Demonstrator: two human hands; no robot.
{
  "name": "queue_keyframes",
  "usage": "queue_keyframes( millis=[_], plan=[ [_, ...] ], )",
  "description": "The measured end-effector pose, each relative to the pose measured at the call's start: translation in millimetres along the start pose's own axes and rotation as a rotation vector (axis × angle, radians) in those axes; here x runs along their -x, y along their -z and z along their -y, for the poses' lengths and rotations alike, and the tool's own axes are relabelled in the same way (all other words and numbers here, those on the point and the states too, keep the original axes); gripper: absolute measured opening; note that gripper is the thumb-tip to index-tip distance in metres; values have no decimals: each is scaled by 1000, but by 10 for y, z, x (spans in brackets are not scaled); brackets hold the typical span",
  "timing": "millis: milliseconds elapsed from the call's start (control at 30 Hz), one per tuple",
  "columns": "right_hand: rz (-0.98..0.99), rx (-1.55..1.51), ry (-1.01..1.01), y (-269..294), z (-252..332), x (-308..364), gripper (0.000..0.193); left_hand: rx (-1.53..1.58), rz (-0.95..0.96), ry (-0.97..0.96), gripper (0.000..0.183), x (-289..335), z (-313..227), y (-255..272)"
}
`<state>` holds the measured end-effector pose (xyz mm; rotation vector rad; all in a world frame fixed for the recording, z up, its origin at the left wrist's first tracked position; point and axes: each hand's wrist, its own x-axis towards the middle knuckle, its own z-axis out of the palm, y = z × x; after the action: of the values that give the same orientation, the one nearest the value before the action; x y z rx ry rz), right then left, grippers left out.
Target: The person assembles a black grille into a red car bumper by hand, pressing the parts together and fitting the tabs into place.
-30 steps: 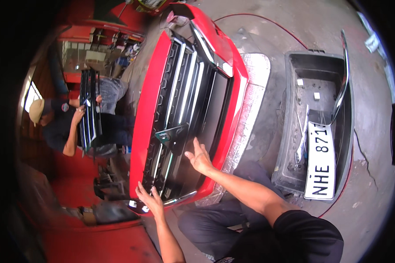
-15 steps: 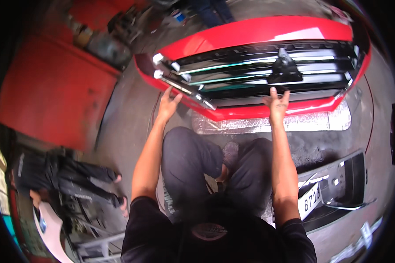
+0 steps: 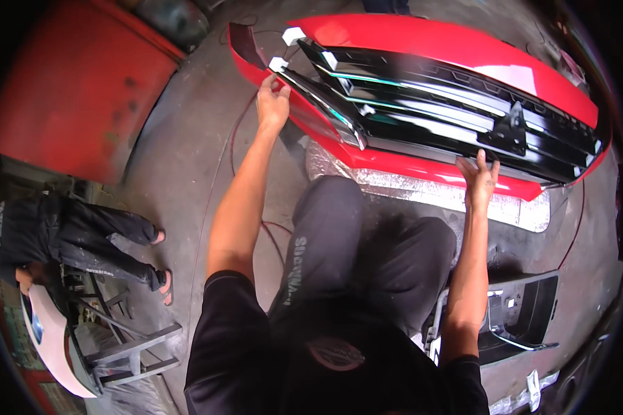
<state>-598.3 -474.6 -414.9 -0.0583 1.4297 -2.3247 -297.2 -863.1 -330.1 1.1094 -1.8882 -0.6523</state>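
A red car bumper (image 3: 422, 34) lies in front of me, with a black grille (image 3: 422, 128) with shiny chrome strips set against its opening. White tabs stick out at the grille's left end, and a dark bracket (image 3: 511, 131) sits right of its middle. My left hand (image 3: 273, 107) is closed on the grille's left lower corner, by a white tab, its fingertips partly hidden. My right hand (image 3: 480, 181) rests at the grille's lower edge, right of the middle, fingers spread and touching it.
Silvery foil padding (image 3: 422, 190) lies beneath the bumper. A dark plastic panel (image 3: 522, 318) is on the floor to my right. At the left, a person (image 3: 69, 235) bends over a pale panel (image 3: 55, 342) on a metal stand (image 3: 138, 353). A red cabinet-like panel (image 3: 76, 90) stands far left.
My left hand has closed on the grille's left corner; its fingers were apart before. The view has shifted, and the bumper and grille now slant down to the right.
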Motion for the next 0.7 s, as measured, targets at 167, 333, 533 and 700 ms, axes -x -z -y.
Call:
queue_keyframes(
  millis=[167,333,533,700],
  plan=[
    [-35,54,-5,55,73,11,77,-82,-49,-328,56,-481,48,108],
    [-71,79,-61,-103,261,127,104,18,364,-375,53,-894,190,199],
    [-18,70,-124,-6,349,-72,108,155,442,-361,36,-1016,260,284],
    [-71,103,-110,-85,390,-17,109,181,349,-373,35,-907,293,285]
  ],
)
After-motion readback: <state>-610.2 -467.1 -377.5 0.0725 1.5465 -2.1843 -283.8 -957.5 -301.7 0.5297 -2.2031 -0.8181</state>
